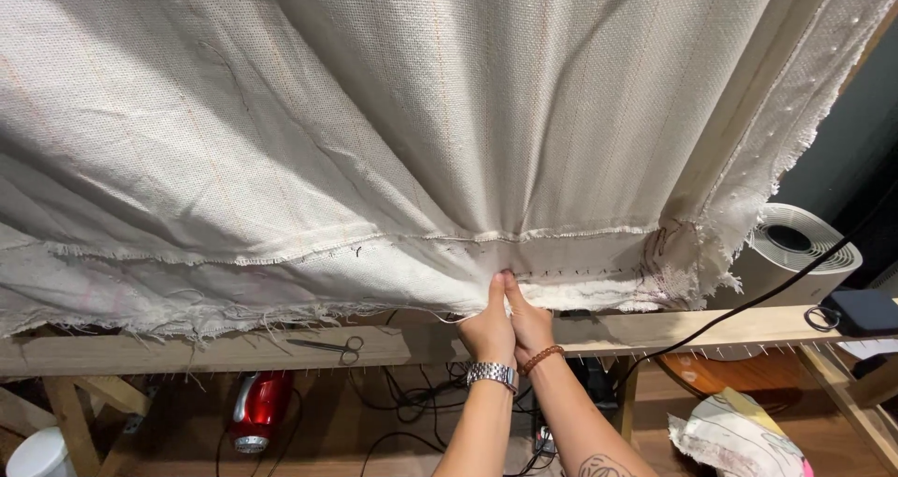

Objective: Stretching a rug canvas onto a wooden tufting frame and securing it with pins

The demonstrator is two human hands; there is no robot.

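A large off-white woven cloth (374, 140) hangs stretched over a wooden frame (187, 351), its frayed lower edge drooping above the bottom rail. My left hand (488, 325), with a metal watch on the wrist, and my right hand (529, 320), with a brown braided bracelet, are pressed side by side. Both pinch the cloth's lower edge near the middle, just above the rail. Folds radiate upward from the spot where my fingers grip. A row of small tacks shows along the rail to the right of my hands.
Scissors (327, 346) lie on the bottom rail left of my hands. Below stand a red tool (257, 411), tangled black cables (412, 402) and a crumpled cloth bundle (739, 435). A white round fan (800, 248) and a black box (861, 310) sit at the right.
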